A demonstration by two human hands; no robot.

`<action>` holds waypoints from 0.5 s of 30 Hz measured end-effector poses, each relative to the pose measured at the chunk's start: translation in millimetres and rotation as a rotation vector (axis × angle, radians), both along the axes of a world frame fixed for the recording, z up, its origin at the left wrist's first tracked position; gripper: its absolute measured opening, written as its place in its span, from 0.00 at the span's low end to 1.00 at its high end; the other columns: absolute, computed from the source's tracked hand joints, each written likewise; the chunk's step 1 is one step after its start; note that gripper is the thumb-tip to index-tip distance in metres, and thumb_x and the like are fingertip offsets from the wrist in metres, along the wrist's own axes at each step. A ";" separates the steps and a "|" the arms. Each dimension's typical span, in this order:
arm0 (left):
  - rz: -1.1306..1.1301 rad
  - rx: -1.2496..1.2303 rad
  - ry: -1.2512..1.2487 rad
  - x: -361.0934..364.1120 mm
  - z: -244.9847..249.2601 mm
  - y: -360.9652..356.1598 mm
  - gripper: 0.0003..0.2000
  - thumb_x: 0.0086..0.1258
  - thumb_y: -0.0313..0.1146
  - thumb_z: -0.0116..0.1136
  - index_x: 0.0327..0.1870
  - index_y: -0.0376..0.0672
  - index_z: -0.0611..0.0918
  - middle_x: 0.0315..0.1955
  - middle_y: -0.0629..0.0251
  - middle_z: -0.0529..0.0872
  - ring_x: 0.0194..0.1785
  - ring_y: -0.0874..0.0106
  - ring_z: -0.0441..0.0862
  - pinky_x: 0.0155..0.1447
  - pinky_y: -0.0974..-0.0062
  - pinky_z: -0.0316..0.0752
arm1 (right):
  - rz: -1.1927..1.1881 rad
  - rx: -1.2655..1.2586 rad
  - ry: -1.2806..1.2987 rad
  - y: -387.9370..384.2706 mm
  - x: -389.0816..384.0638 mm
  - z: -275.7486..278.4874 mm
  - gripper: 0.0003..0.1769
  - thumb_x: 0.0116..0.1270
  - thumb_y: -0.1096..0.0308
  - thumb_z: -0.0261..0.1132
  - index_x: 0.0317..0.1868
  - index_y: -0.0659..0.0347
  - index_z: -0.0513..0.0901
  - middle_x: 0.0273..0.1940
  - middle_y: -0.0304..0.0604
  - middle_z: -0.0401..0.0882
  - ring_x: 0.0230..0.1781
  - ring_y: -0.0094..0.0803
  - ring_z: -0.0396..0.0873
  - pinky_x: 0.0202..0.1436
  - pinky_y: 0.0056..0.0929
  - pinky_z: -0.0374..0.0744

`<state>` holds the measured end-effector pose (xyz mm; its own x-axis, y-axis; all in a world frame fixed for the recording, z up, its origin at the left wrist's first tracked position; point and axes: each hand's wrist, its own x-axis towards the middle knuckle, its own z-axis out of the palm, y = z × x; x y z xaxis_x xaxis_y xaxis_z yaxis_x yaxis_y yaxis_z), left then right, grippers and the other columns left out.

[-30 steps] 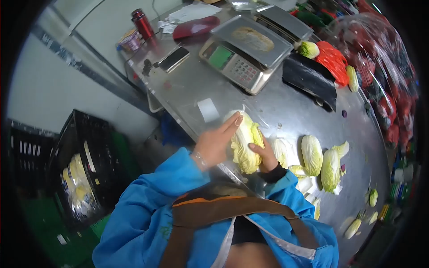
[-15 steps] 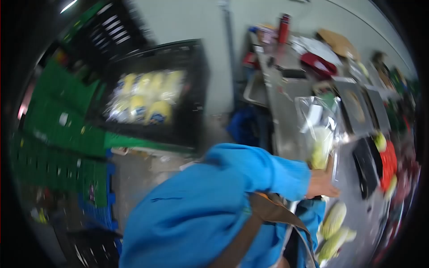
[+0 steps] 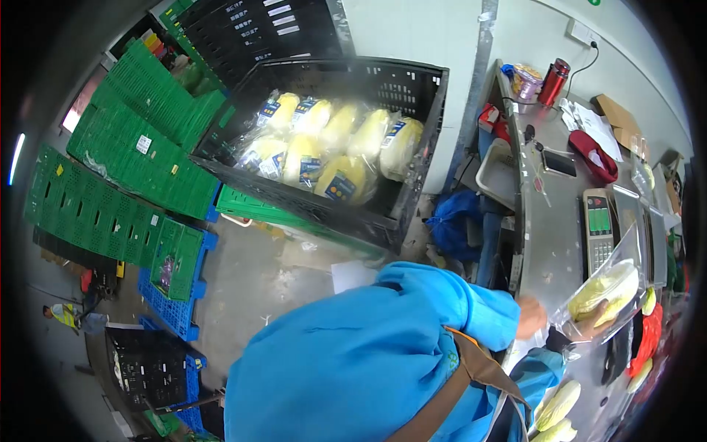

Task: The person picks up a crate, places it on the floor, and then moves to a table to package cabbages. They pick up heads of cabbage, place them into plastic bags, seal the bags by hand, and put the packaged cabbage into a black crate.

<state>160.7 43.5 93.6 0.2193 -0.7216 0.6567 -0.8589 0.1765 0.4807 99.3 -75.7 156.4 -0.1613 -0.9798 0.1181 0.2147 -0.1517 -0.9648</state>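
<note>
A napa cabbage in a clear plastic bag (image 3: 610, 289) is tilted over the metal table at the right. My right hand (image 3: 591, 318) grips its lower end, partly seen through the film. My left hand (image 3: 530, 318), at the end of a blue sleeve, is closed beside the bag's near side, its fingers mostly turned away; I cannot tell what is in it. Bare cabbages (image 3: 558, 407) lie on the table below my right sleeve. Several bagged, labelled cabbages (image 3: 346, 184) lie in a black crate (image 3: 309, 200) at upper centre.
A scale with a green display (image 3: 599, 225), a phone (image 3: 558, 163), a red cap (image 3: 593, 156) and a red thermos (image 3: 554, 82) are on the metal table (image 3: 549, 254). Green crates (image 3: 136, 158) and a blue pallet (image 3: 173, 302) stand left. A person (image 3: 66, 315) is far left.
The view has swung left and steadied, showing more of the black crate. The bagged cabbage, upright beyond my left hand before, now leans rightward in my right hand. My left hand is apart from it.
</note>
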 end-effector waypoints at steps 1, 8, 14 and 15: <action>-0.308 0.264 -0.009 -5.0 1.0 4.6 0.04 0.47 0.32 0.55 0.17 0.43 0.78 0.17 0.55 0.79 0.26 0.57 0.79 0.30 0.59 0.72 | -0.034 -0.156 0.127 -14.7 -9.9 -18.7 0.42 0.53 0.54 0.71 0.65 0.61 0.62 0.59 0.52 0.67 0.53 0.42 0.72 0.56 0.38 0.74; -0.697 0.607 0.417 -23.9 21.3 53.2 0.09 0.57 0.37 0.55 0.21 0.42 0.80 0.20 0.54 0.80 0.30 0.53 0.79 0.34 0.58 0.72 | -0.248 0.306 1.221 -40.9 -99.6 -164.9 0.49 0.49 0.41 0.68 0.68 0.54 0.60 0.60 0.50 0.69 0.58 0.47 0.69 0.60 0.40 0.68; -0.695 0.924 0.947 6.8 36.9 92.5 0.07 0.62 0.29 0.55 0.35 0.37 0.84 0.27 0.62 0.86 0.31 0.76 0.84 0.36 0.79 0.76 | 0.098 -0.216 1.156 95.2 -84.4 -107.7 0.44 0.48 0.61 0.73 0.63 0.66 0.62 0.54 0.56 0.72 0.55 0.44 0.72 0.59 0.35 0.69; -0.698 0.937 0.912 11.9 39.0 99.5 0.07 0.62 0.30 0.56 0.34 0.38 0.84 0.26 0.62 0.86 0.31 0.75 0.84 0.36 0.79 0.76 | 0.287 -0.036 0.945 121.0 -85.3 -68.3 0.39 0.49 0.64 0.73 0.61 0.67 0.66 0.52 0.53 0.74 0.53 0.40 0.73 0.57 0.32 0.70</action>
